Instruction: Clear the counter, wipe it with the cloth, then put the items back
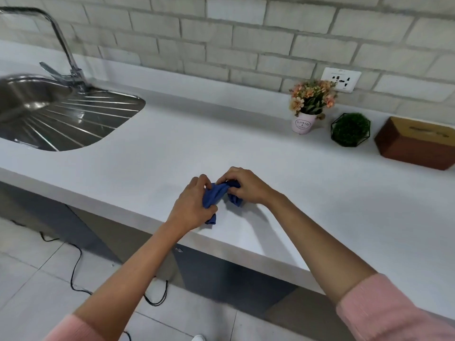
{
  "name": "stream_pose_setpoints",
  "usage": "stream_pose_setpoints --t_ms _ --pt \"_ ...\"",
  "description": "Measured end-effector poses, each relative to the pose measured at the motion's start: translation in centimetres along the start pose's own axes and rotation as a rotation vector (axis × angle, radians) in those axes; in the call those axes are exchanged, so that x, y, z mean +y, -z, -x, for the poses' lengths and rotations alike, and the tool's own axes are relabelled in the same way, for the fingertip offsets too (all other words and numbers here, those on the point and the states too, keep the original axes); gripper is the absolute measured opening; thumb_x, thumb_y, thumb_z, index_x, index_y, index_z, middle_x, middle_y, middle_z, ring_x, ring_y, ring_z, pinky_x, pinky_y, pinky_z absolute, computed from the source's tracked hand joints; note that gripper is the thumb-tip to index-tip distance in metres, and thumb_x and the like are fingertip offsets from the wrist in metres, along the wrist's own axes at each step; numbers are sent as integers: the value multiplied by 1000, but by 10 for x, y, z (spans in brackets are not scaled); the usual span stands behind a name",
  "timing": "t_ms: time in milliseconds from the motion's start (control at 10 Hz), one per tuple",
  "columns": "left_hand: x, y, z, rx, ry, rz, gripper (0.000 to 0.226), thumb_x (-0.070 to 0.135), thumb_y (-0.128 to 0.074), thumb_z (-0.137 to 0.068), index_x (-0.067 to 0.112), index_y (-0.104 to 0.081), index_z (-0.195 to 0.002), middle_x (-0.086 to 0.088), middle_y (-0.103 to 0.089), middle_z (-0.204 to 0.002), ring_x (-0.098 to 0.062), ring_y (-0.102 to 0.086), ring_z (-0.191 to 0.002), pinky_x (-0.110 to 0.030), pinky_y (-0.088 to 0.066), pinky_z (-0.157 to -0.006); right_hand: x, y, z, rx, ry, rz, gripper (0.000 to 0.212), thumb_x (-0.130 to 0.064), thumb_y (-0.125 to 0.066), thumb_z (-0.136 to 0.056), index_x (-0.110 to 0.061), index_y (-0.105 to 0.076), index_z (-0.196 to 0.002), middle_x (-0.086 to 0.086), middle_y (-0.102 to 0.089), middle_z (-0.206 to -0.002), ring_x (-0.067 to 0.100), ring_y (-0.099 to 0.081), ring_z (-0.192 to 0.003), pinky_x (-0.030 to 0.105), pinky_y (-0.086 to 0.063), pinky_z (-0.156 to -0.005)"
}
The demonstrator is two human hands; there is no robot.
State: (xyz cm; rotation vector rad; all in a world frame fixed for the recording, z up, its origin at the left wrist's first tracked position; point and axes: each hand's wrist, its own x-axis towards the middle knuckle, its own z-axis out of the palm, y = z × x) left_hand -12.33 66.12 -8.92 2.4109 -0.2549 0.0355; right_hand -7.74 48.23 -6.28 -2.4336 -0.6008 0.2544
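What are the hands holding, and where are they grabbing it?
Both hands hold the blue cloth, bunched up just above the counter. The left hand has its grip on the lower end, the right hand on the upper end.

White counter (172, 143) carries flower pot (303, 123), caged green ball (350, 129), wooden box (416, 143), blue cloth (216, 193)

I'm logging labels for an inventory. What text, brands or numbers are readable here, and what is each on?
"FLOWERS &" on the round label of the pink flower pot; a third line beneath it is too blurred to read.
Wall socket: small marking along its top edge, too small to read.
Brown wooden box: dark marking on its top, too blurred to tell.
Nothing else carries text.
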Motion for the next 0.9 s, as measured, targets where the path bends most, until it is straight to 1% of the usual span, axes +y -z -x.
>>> stream_pose_setpoints --t_ms 100,200,300,400,500,600,700,800,900 --pt "-16 5 -7 29 41 -6 39 16 -69 -73 19 -38 -98 3 -42 -98 -21 -50 -75 -34 -43 -60 -11 -10 -26 -18 12 23 40 8 -50 -81 -12 -66 -111 6 -60 -111 20 -54 -104 31 -44 -93" --pt "-27 7 -11 -42 96 -43 42 24 -70 -73 20 -35 -96 3 -38 -99 -19 -49 -71 -31 -40 -60 -17 -20 -41 -65 -4 26 44 12 -49 -77 -11 -67 -110 5 -61 -112 21 -54 -106 29 -44 -92" --pt "-35 13 -13 -61 67 -51 43 43 -70 -74 18 -44 -97 2 -40 -98 -17 -53 -73 -31 -44 -63 -13 -18 -44 -97 -38 -22 45 8 -54 -77 -15 -65 -113 4 -57 -118 15 -49 -110 20 -40 -92" --pt "-40 23 -22 -113 14 16 36 43 -69 -77 18 -52 -97 -1 -47 -100 -18 -57 -82 -33 -49 -75 -5 -8 -46 -51 -161 -78 45 1 -53 -81 -24 -62 -118 0 -51 -120 13 -44 -111 25 -38 -92" --pt "-46 26 -30 -239 -9 52 35 34 -75 -75 21 -51 -97 -3 -49 -103 -10 -52 -76 -23 -42 -71 0 -7 -48 -36 -212 -74 32 -10 -60 -86 -20 -63 -116 -13 -49 -98 13 -50 -97 16 -40 -79" --pt "-48 22 -33 -289 -2 76 40 33 -78 -72 21 -49 -96 -1 -44 -103 -3 -47 -71 -16 -38 -65 1 -17 -48 -32 -193 -37 30 -15 -68 -85 -13 -65 -114 -19 -44 -84 9 -50 -88 6 -39 -65" --pt "-49 19 -37 -323 0 49 43 34 -79 -71 21 -47 -97 1 -40 -101 -4 -47 -74 -16 -38 -67 2 -21 -49 -25 -182 6 31 -14 -69 -85 -9 -65 -115 -17 -41 -83 11 -49 -92 12 -40 -75" --pt "-43 25 -46 -368 -20 -50 43 42 -79 -69 21 -48 -91 2 -43 -95 -14 -50 -81 -27 -46 -74 1 -15 -44 -46 -200 -18 30 -19 -68 -86 -12 -65 -114 -16 -44 -88 12 -49 -94 22 -38 -82" --pt "-22 26 -60 -239 -72 -110 31 42 -71 -77 20 -52 -87 1 -51 -95 -18 -55 -87 -34 -49 -76 9 -13 -39 208 -228 -21 24 -25 -65 -87 -15 -67 -109 2 -56 -104 17 -52 -99 24 -40 -83"
